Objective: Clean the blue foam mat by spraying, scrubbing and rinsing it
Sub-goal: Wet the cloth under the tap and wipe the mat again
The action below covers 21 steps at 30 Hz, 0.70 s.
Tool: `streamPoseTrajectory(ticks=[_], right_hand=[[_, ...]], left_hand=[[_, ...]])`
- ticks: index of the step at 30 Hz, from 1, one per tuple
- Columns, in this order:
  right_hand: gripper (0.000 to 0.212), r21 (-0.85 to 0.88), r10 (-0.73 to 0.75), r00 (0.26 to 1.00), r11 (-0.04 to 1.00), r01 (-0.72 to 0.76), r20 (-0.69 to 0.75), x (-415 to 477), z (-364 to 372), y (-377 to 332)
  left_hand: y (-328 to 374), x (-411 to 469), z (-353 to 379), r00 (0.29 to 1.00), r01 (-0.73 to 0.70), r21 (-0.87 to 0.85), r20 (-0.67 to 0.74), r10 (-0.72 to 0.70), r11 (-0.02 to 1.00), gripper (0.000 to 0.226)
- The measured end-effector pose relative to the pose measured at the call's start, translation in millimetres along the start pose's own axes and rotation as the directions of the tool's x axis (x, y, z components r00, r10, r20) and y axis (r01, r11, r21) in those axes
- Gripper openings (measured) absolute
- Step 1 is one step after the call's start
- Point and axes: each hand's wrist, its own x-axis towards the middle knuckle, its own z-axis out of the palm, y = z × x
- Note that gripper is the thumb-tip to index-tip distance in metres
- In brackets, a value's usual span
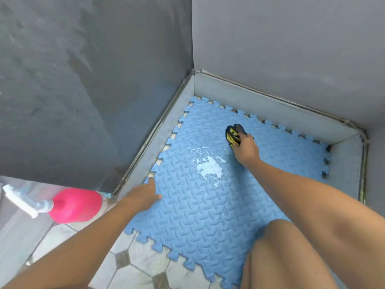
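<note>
Blue foam mat (208, 205) lies flat across centre and lower right of frame, tucked into a corner where two grey walls (291, 49) meet, ringed by a low pale ledge (270, 109). Jigsaw-toothed edges; raised diamond-plate pattern. White suds patch (210, 167) sits near the mat's middle, surface around it wet and glossy.

Right hand (246, 149), centre right, grips a dark scrubber with yellow markings (234, 134), fingers curled round it, scrubber pressed on the mat just above and right of the suds.

Left hand (143, 195), left of centre, rests flat on the mat's left edge, fingers extended, one fingertip reaching the toothed border beside the ledge. Holds nothing.

Pink spray bottle (77, 205) with a white trigger head (18, 200) lies at the left edge, off the mat, near the left hand but apart from it.

Tiled floor (141, 268), pale with dark diamond insets, shows at bottom. Bare knee (291, 257) at lower right, over the mat.
</note>
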Motion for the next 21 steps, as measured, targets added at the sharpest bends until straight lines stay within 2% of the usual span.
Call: streamPoseTrajectory(ticks=[4,6,8,10,12,13,14,15,17,19,21], right_hand=[[0.05,-0.065,-0.229,0.973,0.972,0.228,-0.008,-37,52,-33],[0.047,-0.081,-0.439,0.893,0.891,0.447,0.103,-71,69,-49],[0.044,-0.076,-0.619,0.737,0.749,0.658,0.273,-110,77,-51],[0.041,-0.031,-0.69,0.543,0.605,0.796,0.478,-145,73,-42],[0.039,0.006,-0.656,0.341,0.466,0.885,0.673,-162,60,-24],[0.038,0.003,-0.62,0.283,0.418,0.909,0.732,-162,49,-14],[0.038,-0.018,-0.587,0.265,0.392,0.92,0.765,-155,36,-2],[0.038,-0.05,-0.562,0.284,0.395,0.918,0.777,-146,22,8],[0.04,-0.133,-0.523,0.417,0.496,0.858,0.743,-114,-8,29],[0.038,-0.229,-0.468,0.623,0.654,0.721,0.627,-68,-38,50],[0.036,-0.32,-0.357,0.835,0.802,0.504,0.419,-21,-59,69]], left_hand=[[-15,-3,17,0.994,-0.035,-0.028,-0.108,0.032,0.999,0.083],[-17,-3,17,0.991,-0.046,-0.032,-0.125,0.041,0.998,0.085],[-16,-2,16,0.99,-0.053,-0.027,-0.13,0.049,0.998,0.091],[-15,-3,14,0.992,-0.062,-0.008,-0.112,0.061,0.998,0.092],[-15,-3,13,0.994,-0.066,0.009,-0.088,0.066,0.998,0.089],[-16,-3,13,0.994,-0.067,0.006,-0.081,0.068,0.998,0.088],[-18,-2,13,0.994,-0.073,0.001,-0.077,0.073,0.997,0.088],[-20,-1,15,0.995,-0.078,-0.007,-0.069,0.077,0.997,0.089],[-26,1,17,0.994,-0.097,-0.036,-0.046,0.095,0.995,0.093],[-31,2,19,0.992,-0.121,-0.065,-0.028,0.119,0.991,0.098],[-35,2,19,0.991,-0.133,-0.085,-0.022,0.131,0.987,0.101]])
